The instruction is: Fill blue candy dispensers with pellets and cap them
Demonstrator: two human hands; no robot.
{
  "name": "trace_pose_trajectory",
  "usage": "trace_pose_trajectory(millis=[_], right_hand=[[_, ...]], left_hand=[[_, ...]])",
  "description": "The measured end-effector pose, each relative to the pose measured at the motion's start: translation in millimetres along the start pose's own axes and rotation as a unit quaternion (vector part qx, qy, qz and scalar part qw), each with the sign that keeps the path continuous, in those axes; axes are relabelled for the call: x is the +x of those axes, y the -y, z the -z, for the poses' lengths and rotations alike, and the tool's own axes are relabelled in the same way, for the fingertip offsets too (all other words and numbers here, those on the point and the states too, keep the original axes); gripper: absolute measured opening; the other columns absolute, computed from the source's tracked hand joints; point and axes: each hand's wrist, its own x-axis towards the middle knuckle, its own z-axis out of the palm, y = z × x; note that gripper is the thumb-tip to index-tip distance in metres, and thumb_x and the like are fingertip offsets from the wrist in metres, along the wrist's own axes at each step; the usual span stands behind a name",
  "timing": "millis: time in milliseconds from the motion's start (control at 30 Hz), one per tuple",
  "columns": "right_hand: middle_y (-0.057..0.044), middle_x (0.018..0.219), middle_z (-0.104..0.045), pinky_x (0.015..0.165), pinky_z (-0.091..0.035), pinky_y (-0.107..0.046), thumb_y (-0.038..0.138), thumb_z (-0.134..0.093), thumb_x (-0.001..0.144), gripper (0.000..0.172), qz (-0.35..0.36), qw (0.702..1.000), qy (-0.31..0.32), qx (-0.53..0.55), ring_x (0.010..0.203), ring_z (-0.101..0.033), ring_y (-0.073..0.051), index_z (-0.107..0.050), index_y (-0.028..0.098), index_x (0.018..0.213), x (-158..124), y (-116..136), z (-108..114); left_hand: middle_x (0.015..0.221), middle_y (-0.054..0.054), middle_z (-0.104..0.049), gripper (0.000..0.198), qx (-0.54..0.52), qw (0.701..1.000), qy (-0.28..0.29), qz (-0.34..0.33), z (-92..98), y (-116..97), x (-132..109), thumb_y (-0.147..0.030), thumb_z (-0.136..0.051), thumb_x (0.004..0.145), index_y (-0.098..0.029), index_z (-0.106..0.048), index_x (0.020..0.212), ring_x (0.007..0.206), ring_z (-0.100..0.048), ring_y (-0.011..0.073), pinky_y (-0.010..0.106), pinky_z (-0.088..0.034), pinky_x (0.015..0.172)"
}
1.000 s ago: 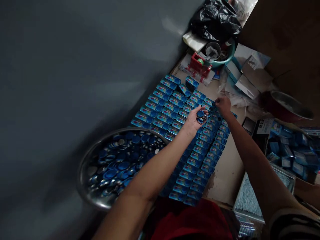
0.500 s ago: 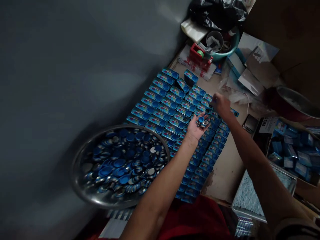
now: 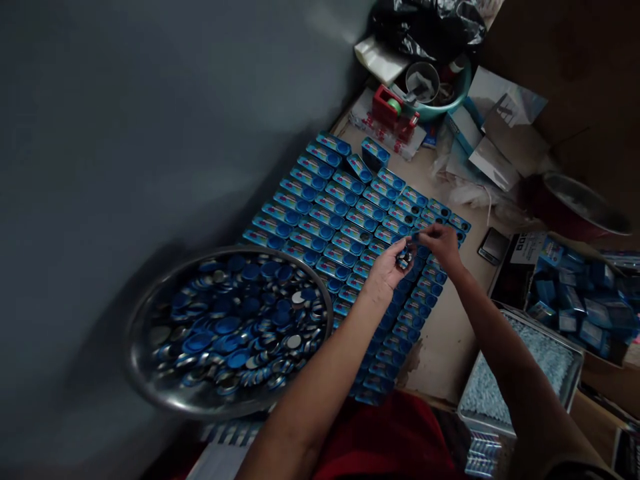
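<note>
Discs (image 3: 407,257): small, round, blue and shiny silver; a little clump is cupped in the left hand (image 3: 391,267), count hidden.
Left hand: palm up, fingers half-curled around that clump.
Right hand (image 3: 441,241): fingertips bunched right by the left's; can't tell if anything's pinched.
Boxes (image 3: 327,235): blue, glossy, rectangular, dozens lined up in rows under the hands, two skewed at the far end.
Bowl (image 3: 131,353): one, smooth metal, heaped with too many loose discs to count.
Tray (image 3: 485,425): one, metal, filled with pale blue grainy stuff (image 3: 547,357).
Changed since half a second ago: right hand's been brought to the left one, now curled tighter.
</note>
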Motion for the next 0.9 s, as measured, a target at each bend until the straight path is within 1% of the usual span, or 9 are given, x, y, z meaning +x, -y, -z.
trace_pose_trajectory(millis=[67,133,300,433,500,567,667,767,900], right_hand=[[-0.002,0.075,-0.070,0.068,-0.051,-0.031,0.028,-0.066,0.074,0.010,-0.023,0.997,-0.060,-0.034,0.069,-0.064,-0.019,-0.069,0.020,0.078,21,1,3],[-0.003,0.081,-0.073,0.074,-0.051,-0.031,0.023,-0.063,0.072,0.014,-0.009,0.992,-0.081,-0.096,0.076,-0.066,-0.019,-0.070,0.019,0.083,44,6,2],[-0.007,0.093,-0.077,0.085,-0.051,-0.034,0.016,-0.064,0.075,0.016,0.042,0.946,-0.008,-0.322,0.094,-0.070,-0.025,-0.076,0.019,0.085,83,28,-8],[-0.004,0.080,-0.071,0.078,-0.051,-0.035,0.023,-0.079,0.075,0.006,-0.024,0.907,0.080,-0.412,0.085,-0.069,-0.026,-0.074,0.020,0.078,113,42,-12],[-0.002,0.070,-0.064,0.075,-0.050,-0.035,0.030,-0.088,0.072,0.020,-0.063,0.890,0.125,-0.435,0.077,-0.068,-0.025,-0.070,0.020,0.069,129,45,-12],[-0.001,0.068,-0.062,0.074,-0.050,-0.035,0.036,-0.091,0.070,0.027,-0.064,0.886,0.124,-0.443,0.074,-0.066,-0.023,-0.069,0.021,0.068,136,45,-11],[-0.002,0.074,-0.066,0.073,-0.048,-0.033,0.039,-0.089,0.074,0.025,-0.012,0.900,0.080,-0.429,0.078,-0.064,-0.023,-0.071,0.022,0.075,123,44,-6],[-0.005,0.082,-0.071,0.074,-0.045,-0.031,0.036,-0.081,0.083,0.016,0.061,0.930,0.052,-0.360,0.082,-0.063,-0.021,-0.075,0.020,0.084,82,43,0],[-0.003,0.085,-0.070,0.072,-0.041,-0.028,0.031,-0.074,0.091,0.013,0.152,0.955,0.122,-0.226,0.077,-0.062,-0.017,-0.080,0.022,0.096,9,41,-1]], left_hand=[[0.077,0.004,-0.073,0.018,-0.001,1.000,0.014,-0.015,-0.4,-4,-2,-0.014,-0.058,0.104,-0.012,-0.073,0.114,0.062,-0.071,0.0128,0.020,-0.055,0.056],[0.078,0.005,-0.074,0.020,-0.005,0.999,0.027,-0.024,0.3,-9,-3,-0.017,-0.056,0.106,-0.012,-0.073,0.115,0.064,-0.072,0.0130,0.021,-0.056,0.058],[0.089,0.006,-0.078,0.024,-0.032,0.996,0.064,-0.054,3.1,-20,0,-0.028,-0.054,0.109,-0.014,-0.074,0.110,0.076,-0.075,0.0152,0.028,-0.062,0.075],[0.098,0.008,-0.080,0.035,-0.020,0.994,0.088,-0.069,4.7,-23,8,-0.037,-0.050,0.111,-0.014,-0.076,0.108,0.086,-0.077,0.0182,0.033,-0.063,0.086],[0.102,0.009,-0.081,0.037,-0.006,0.993,0.099,-0.067,6.1,-22,10,-0.038,-0.048,0.111,-0.014,-0.076,0.111,0.087,-0.077,0.0185,0.032,-0.062,0.085],[0.106,0.011,-0.081,0.039,0.005,0.993,0.108,-0.055,8.6,-17,10,-0.038,-0.046,0.112,-0.014,-0.075,0.117,0.087,-0.077,0.0184,0.032,-0.062,0.083],[0.107,0.012,-0.081,0.045,0.008,0.993,0.109,-0.033,14.5,-11,7,-0.043,-0.041,0.113,-0.014,-0.072,0.129,0.086,-0.077,0.0194,0.034,-0.063,0.081],[0.106,0.012,-0.081,0.049,0.013,0.994,0.102,-0.035,22.1,-11,5,-0.046,-0.038,0.113,-0.014,-0.070,0.134,0.085,-0.077,0.0195,0.035,-0.064,0.083],[0.095,0.010,-0.080,0.051,0.031,0.993,0.111,-0.034,31.2,-11,5,-0.050,-0.039,0.112,-0.015,-0.072,0.129,0.081,-0.076,0.0193,0.037,-0.064,0.087]])
